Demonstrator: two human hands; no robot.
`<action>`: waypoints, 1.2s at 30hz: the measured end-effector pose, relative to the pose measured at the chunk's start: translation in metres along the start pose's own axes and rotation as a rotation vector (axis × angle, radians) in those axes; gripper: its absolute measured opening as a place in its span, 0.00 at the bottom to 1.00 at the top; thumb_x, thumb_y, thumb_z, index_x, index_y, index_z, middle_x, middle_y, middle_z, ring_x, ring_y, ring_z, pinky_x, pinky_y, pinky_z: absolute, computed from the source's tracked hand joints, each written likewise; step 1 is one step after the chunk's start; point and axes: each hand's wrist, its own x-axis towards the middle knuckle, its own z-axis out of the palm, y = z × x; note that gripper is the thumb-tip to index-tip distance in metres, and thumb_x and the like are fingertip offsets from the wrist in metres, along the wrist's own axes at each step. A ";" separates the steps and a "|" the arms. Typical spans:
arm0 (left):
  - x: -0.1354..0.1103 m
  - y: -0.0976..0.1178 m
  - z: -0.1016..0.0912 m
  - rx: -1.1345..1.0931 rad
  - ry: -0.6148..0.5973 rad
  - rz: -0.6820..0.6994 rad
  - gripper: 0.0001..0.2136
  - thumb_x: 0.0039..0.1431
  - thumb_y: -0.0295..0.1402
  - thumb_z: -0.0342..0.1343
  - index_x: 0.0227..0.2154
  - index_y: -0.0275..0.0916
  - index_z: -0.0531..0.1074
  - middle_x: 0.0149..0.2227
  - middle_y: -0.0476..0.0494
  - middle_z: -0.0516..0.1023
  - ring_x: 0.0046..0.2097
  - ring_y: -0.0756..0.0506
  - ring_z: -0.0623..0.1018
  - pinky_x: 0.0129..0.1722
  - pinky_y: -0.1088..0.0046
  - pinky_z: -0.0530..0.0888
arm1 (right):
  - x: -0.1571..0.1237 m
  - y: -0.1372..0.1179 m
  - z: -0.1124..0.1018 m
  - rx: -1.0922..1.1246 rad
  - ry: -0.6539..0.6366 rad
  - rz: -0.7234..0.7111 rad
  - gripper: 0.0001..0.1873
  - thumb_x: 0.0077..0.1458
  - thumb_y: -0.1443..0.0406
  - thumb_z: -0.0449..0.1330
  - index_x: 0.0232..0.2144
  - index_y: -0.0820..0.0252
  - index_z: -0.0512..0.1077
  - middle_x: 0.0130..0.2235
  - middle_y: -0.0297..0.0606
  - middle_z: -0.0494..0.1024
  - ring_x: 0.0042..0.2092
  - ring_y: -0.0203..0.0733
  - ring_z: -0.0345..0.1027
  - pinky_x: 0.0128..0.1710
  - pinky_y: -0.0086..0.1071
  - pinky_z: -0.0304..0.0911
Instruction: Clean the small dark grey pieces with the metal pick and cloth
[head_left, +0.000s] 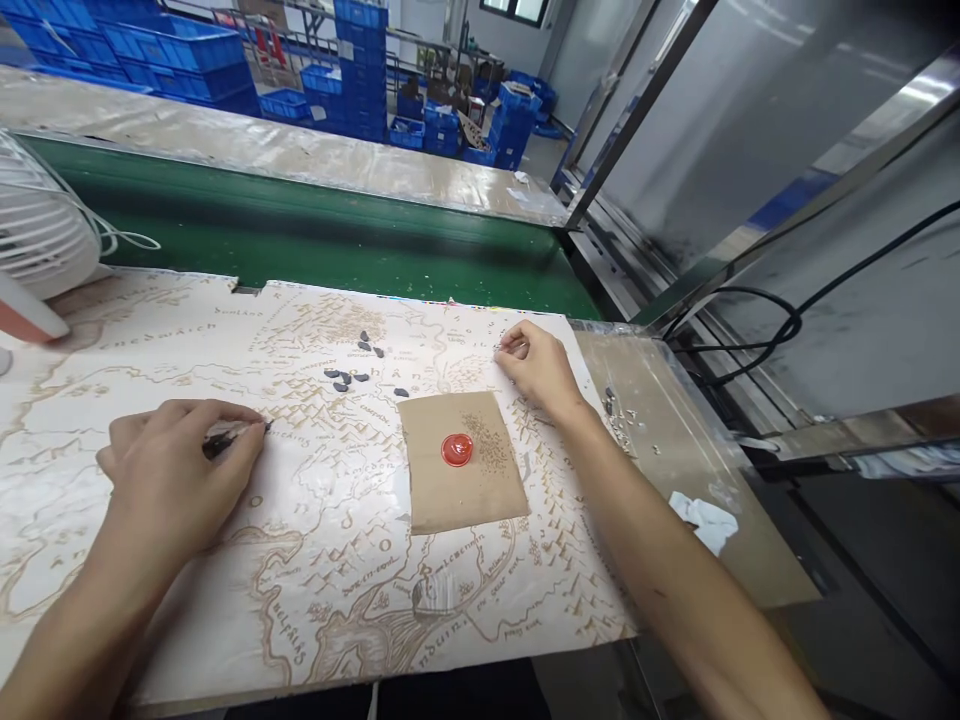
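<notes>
Your left hand [176, 470] rests on the map sheet [337, 560], its fingers clenched around a slim dark tool [225, 441] whose tip points right, at or just above the printed surface. Your right hand [536, 370] lies further along, near the sheet's right edge, with its fingers [511, 345] pinched together; anything between them is too small to tell. Between your hands sits a square of kraft paper [461, 462], tilted on the sheet, with a red wax seal [457, 449] on it and a patch of fine dark specks [486, 443] just beside the seal. Small dark pieces [345, 378] lie scattered beyond the paper, towards the far edge, well apart from both hands. A stretch of printed map separates your left hand from the paper. The sheet's far edge runs along a green belt [300, 240], and its left end passes close to a white fan [41, 215]. Past the right edge, a clear panel [667, 450] on the bench carries scattered scraps [616, 420] and a white rag [703, 522], so your right hand has only a short run of map before that edge.
</notes>
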 end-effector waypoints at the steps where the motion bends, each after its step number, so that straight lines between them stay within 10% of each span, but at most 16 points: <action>1: -0.003 0.006 0.000 0.051 0.034 -0.032 0.15 0.70 0.49 0.59 0.47 0.48 0.84 0.56 0.32 0.81 0.70 0.13 0.64 0.65 0.25 0.63 | 0.001 0.000 0.002 0.002 0.003 0.003 0.09 0.56 0.71 0.68 0.36 0.53 0.73 0.38 0.38 0.84 0.36 0.46 0.75 0.44 0.42 0.71; 5: -0.012 0.032 0.001 0.061 0.173 0.001 0.14 0.73 0.48 0.57 0.47 0.48 0.82 0.52 0.33 0.82 0.65 0.16 0.69 0.61 0.29 0.68 | 0.005 0.002 0.007 0.010 -0.006 -0.002 0.10 0.55 0.73 0.64 0.36 0.53 0.73 0.37 0.38 0.83 0.36 0.45 0.74 0.45 0.42 0.70; 15: -0.025 0.085 0.020 -0.064 0.054 0.271 0.15 0.75 0.45 0.55 0.52 0.44 0.81 0.56 0.32 0.82 0.61 0.22 0.71 0.62 0.37 0.69 | 0.010 0.002 0.005 -0.011 -0.010 0.011 0.09 0.56 0.73 0.63 0.38 0.54 0.73 0.40 0.40 0.84 0.36 0.43 0.73 0.44 0.39 0.69; 26: 0.044 0.120 0.057 -0.070 -0.190 0.737 0.17 0.78 0.29 0.49 0.55 0.44 0.84 0.55 0.35 0.83 0.54 0.32 0.73 0.58 0.48 0.73 | 0.027 -0.003 0.012 -0.085 -0.033 -0.052 0.11 0.57 0.76 0.63 0.39 0.56 0.77 0.45 0.44 0.87 0.39 0.44 0.74 0.49 0.40 0.69; 36: 0.038 0.122 0.055 -0.193 -0.282 0.625 0.12 0.79 0.30 0.49 0.43 0.38 0.79 0.49 0.33 0.78 0.49 0.34 0.80 0.52 0.52 0.77 | 0.021 -0.001 0.008 -0.156 -0.069 -0.055 0.13 0.52 0.77 0.62 0.35 0.56 0.77 0.36 0.41 0.84 0.37 0.47 0.75 0.45 0.41 0.68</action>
